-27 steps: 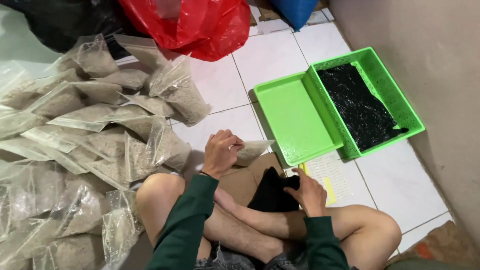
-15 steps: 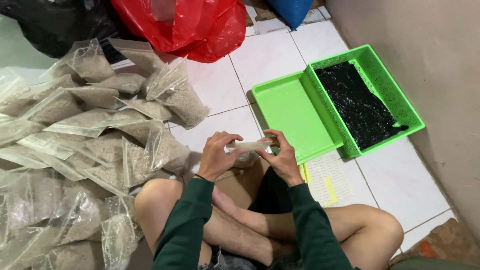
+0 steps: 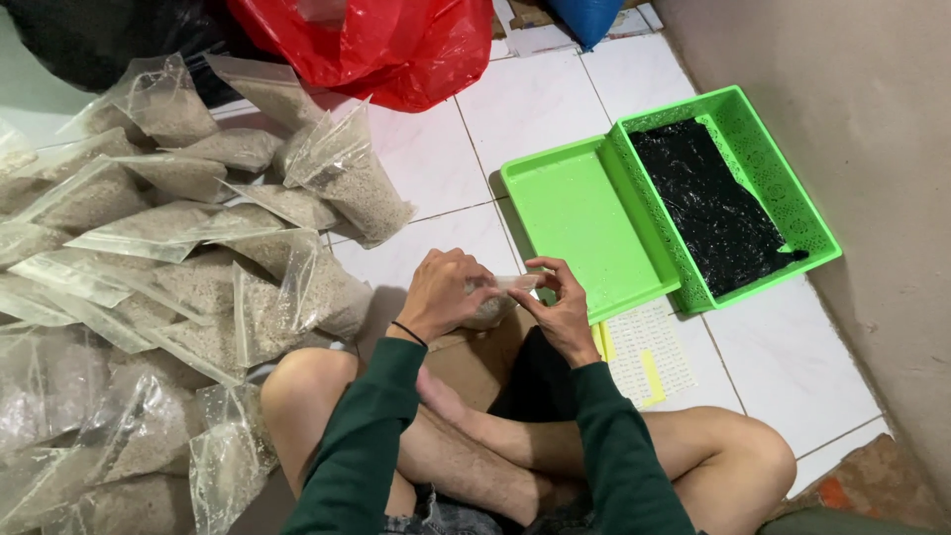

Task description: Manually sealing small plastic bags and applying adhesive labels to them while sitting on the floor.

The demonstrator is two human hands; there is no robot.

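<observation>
Currently the person sits cross-legged on the tiled floor (image 3: 783, 367), both hands at frame centre on one small clear bag (image 3: 492, 305) of pale grain. Left hand (image 3: 446, 294) wraps the filled lower part, fingers curled shut around it. Right hand (image 3: 560, 302) pinches the bag's flat empty top edge between thumb and fingertips.

Risk, as a judgement: the top looks unsealed, so if the left hand's grip squeezes hard or the bag tips toward the right hand, grain could spill onto the floor or lap. The thin film could also slip out of the pinch.

Orientation: long axis runs roughly left-right across the frame, mouth pointing right toward the green tray (image 3: 580, 223), filled end left. Exact tilt is hard to tell; hands cover most of it.

Pile of filled bags (image 3: 178, 248) at left; green basket (image 3: 792, 188) with black material at upper right.
</observation>
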